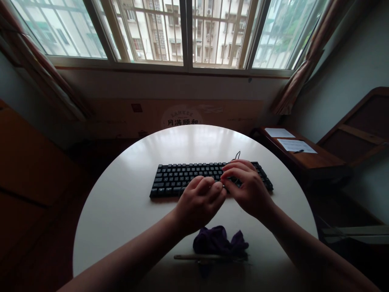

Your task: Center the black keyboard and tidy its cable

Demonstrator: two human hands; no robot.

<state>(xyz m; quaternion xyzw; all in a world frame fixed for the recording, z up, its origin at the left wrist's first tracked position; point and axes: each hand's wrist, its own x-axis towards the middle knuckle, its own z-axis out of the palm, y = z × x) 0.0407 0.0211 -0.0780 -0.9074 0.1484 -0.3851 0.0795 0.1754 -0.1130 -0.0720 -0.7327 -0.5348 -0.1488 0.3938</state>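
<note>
A black keyboard (173, 178) lies across the white round table (121, 211). Over its front middle, my left hand (202, 198) is closed, its fingers curled inward. My right hand (247, 184) meets it from the right, thumb and fingers pinched together near the left fingertips. Whatever sits between the fingertips is too small and dark to make out. A thin dark loop of cord (238, 155) rises behind the right hand. Nearer to me lie a crumpled purple cloth (215, 239) and, just in front of it, a slim light-handled tool (194, 256), its right end blurred in shadow.
A wooden side table (322, 160) at the right bears sheets of paper (296, 146) and a pen (298, 151). Behind the round table, a long printed cardboard panel (121, 115) leans under the barred window (152, 32). An orange-brown cabinet (27, 158) stands left.
</note>
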